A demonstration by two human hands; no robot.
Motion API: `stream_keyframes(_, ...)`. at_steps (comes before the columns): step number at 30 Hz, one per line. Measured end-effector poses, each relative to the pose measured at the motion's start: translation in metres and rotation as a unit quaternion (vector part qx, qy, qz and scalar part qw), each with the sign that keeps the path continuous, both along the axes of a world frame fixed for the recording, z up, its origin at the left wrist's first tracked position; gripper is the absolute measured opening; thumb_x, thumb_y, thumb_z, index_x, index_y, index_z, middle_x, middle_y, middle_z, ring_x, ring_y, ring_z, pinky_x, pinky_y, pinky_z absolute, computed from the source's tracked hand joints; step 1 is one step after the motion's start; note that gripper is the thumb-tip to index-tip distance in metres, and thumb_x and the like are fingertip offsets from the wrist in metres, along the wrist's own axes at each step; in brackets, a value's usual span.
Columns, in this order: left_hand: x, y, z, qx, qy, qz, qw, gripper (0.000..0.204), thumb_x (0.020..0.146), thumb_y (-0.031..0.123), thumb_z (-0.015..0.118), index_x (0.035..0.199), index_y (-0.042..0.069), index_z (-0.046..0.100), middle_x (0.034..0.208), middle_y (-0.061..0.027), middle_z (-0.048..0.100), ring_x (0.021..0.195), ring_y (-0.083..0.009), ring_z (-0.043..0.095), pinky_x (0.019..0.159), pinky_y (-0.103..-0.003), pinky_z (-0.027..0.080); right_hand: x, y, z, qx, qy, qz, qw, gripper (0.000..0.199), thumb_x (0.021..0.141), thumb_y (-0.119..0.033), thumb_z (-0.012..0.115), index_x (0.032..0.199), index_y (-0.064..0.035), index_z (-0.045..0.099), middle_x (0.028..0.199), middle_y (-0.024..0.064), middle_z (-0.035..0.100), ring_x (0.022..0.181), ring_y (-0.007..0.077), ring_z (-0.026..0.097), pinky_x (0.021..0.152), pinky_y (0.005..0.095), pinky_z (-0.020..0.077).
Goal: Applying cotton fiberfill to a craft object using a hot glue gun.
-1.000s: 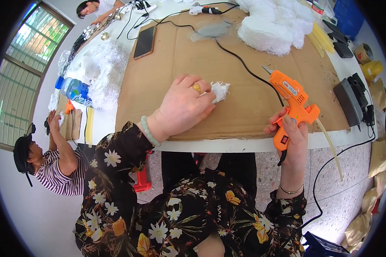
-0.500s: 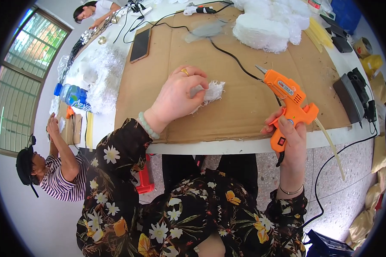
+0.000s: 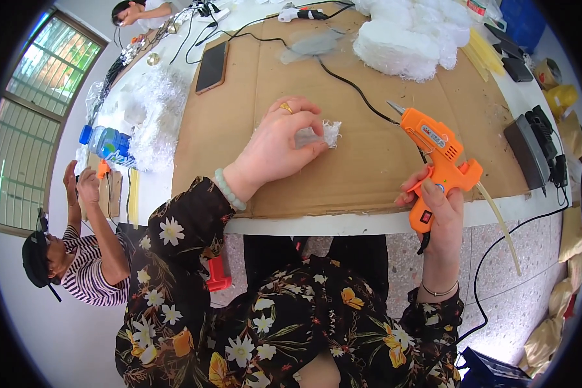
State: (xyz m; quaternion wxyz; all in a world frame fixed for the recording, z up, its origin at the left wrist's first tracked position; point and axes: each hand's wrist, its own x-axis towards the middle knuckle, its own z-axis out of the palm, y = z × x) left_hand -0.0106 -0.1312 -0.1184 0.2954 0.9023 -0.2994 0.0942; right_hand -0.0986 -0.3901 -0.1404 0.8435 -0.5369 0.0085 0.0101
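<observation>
Phone (image 3: pixel 211 66), bottle (image 3: pixel 106 142) (left edge) and white foam (image 3: pixel 394 48) ring the cardboard (image 3: pixel 368 168).

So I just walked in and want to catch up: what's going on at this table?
A person in a flowered top sits at a white table covered by a cardboard sheet. Their left hand pinches a small white fluffy piece over the cardboard. Their right hand has an orange glue gun in its grip, nozzle pointing toward the piece but apart from it. More white fluffy material is piled at the far side, and a phone lies on the cardboard. Another person sits at the left.
</observation>
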Motion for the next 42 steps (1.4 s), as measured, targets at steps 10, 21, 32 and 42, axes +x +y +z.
stream_keyframes(10,0.007,-0.006,0.001,0.059,-0.025,0.026,0.998,0.034,0.067,0.015,0.072,0.097,0.008,0.056,0.118,-0.0119,0.055,0.120,-0.0327,0.045,0.099,-0.044,0.035,-0.001,-0.001,0.000,0.001,-0.005,-0.004,1.000,0.027,0.086,-0.018,0.058,0.105,-0.0010,0.049,0.085,0.0115,0.058,0.071,0.0151,0.055,0.068,0.0315,0.0511)
stream_keyframes(21,-0.006,0.036,0.009,-0.002,-0.057,0.052,0.997,0.021,0.071,0.014,0.072,0.087,0.007,0.062,0.106,-0.0110,0.060,0.108,-0.0310,0.053,0.093,-0.039,0.041,0.001,-0.003,-0.004,-0.008,-0.021,0.002,1.000,0.025,0.087,-0.015,0.056,0.106,-0.0011,0.049,0.087,0.0112,0.058,0.072,0.0151,0.056,0.067,0.0317,0.0512)
stream_keyframes(32,-0.017,0.017,0.006,0.052,-0.010,0.052,0.997,0.030,0.066,0.019,0.076,0.090,0.010,0.061,0.096,-0.0064,0.061,0.097,-0.0267,0.057,0.090,-0.040,0.041,0.001,0.000,-0.003,-0.011,-0.018,-0.010,1.000,0.022,0.087,-0.014,0.056,0.103,-0.0005,0.049,0.085,0.0112,0.059,0.070,0.0161,0.058,0.066,0.0318,0.0512)
stream_keyframes(42,-0.016,0.010,0.005,0.138,-0.175,-0.005,0.975,0.012,0.068,0.006,0.069,0.077,0.008,0.061,0.101,-0.0046,0.062,0.103,-0.0294,0.056,0.093,-0.042,0.041,0.001,0.000,-0.003,-0.011,-0.018,-0.004,1.000,0.023,0.087,-0.015,0.056,0.103,0.0000,0.049,0.084,0.0112,0.059,0.069,0.0164,0.058,0.067,0.0310,0.0505)
